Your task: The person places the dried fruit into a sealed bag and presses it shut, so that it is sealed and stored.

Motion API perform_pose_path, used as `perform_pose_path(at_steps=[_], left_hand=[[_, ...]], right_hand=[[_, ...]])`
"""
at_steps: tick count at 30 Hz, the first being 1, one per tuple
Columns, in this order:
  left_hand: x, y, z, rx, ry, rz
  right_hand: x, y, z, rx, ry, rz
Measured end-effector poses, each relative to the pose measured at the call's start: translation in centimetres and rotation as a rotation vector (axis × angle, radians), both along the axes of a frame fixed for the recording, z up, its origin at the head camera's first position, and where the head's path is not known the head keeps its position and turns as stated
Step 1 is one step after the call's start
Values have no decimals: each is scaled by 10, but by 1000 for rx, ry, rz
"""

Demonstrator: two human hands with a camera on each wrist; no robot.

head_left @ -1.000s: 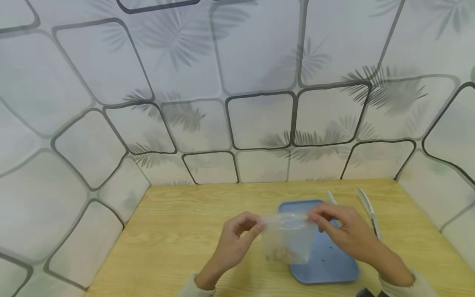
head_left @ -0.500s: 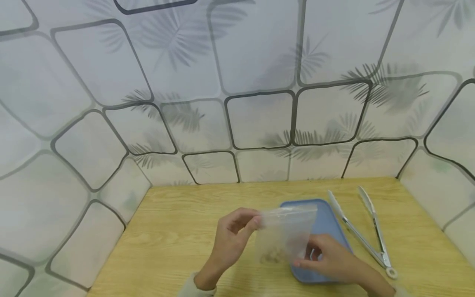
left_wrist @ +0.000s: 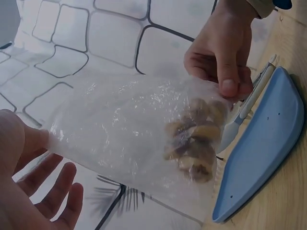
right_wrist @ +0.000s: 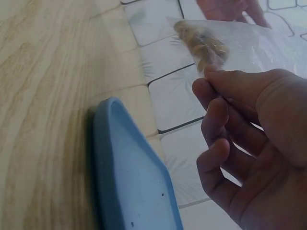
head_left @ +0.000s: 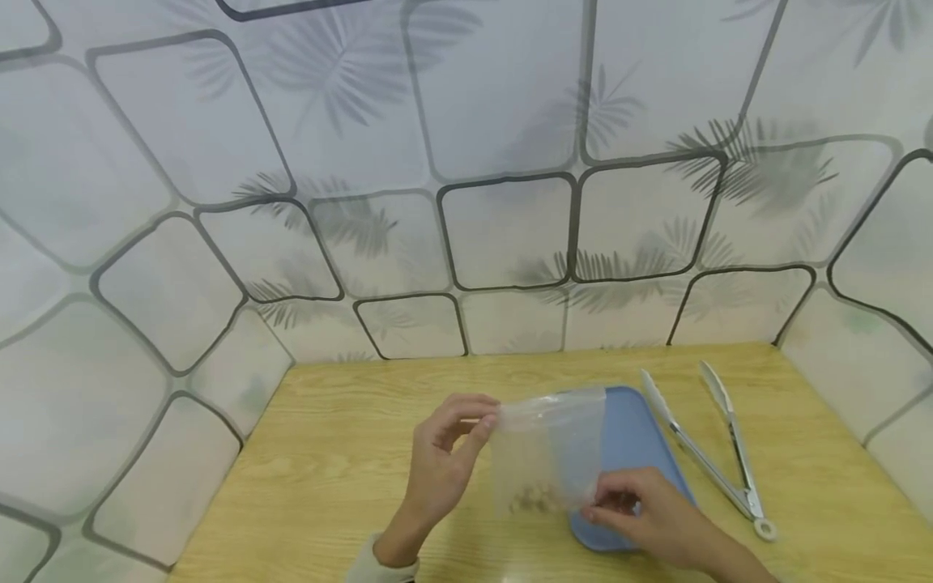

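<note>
A clear plastic bag (head_left: pixel 543 453) hangs between the two hands, above the table and the left part of a blue tray (head_left: pixel 641 437). Small brown and tan pieces (left_wrist: pixel 194 139) lie gathered along its bottom; their kind is hard to tell. My left hand (head_left: pixel 448 461) pinches the bag's upper left corner between thumb and forefinger, the other fingers loosely bent, as the left wrist view shows. Down at the lower right corner, my right hand (head_left: pixel 649 514) pinches the plastic between thumb and forefinger. In the right wrist view the pieces sit just beyond that right thumb.
Metal tongs (head_left: pixel 710 465) lie spread on the wooden table (head_left: pixel 350 453), right of the tray. A few dark specks dot the tray (left_wrist: pixel 261 143). A patterned wall covering (head_left: pixel 510 235) encloses the table's back and sides.
My right hand has left the bag's upper right corner and moved down to its lower right corner. The left hand keeps its pinch, with the bag shifted slightly left. The tongs have come into fuller view.
</note>
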State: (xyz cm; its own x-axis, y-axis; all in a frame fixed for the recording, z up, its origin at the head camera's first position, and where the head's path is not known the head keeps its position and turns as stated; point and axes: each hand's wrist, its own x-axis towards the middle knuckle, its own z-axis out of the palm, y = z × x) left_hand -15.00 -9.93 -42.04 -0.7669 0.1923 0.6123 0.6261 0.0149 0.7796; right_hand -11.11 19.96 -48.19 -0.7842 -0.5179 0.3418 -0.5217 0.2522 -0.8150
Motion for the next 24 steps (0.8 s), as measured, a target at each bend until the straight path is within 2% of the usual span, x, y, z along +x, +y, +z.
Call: perform_pose_path(at_steps=[2, 5, 9, 14, 19, 21, 24], left_hand=[[0, -2, 3, -10, 21, 43], [1, -6, 8, -22, 47, 82], [1, -9, 11, -44, 19, 70], [3, -7, 10, -62, -29, 55], [5, -4, 9, -45, 44, 50], [6, -2, 9, -32, 71, 36], [8, 0, 9, -20, 86, 22]], right_hand=[[2, -1, -4, 12, 8, -39], [6, -1, -11, 26, -48, -60], [9, 0, -17, 51, -156, -70], [11, -1, -16, 59, -183, -76], [11, 1, -6, 81, -230, -40], [11, 5, 0, 127, -197, -47], [9, 7, 17, 154, -2, -117]])
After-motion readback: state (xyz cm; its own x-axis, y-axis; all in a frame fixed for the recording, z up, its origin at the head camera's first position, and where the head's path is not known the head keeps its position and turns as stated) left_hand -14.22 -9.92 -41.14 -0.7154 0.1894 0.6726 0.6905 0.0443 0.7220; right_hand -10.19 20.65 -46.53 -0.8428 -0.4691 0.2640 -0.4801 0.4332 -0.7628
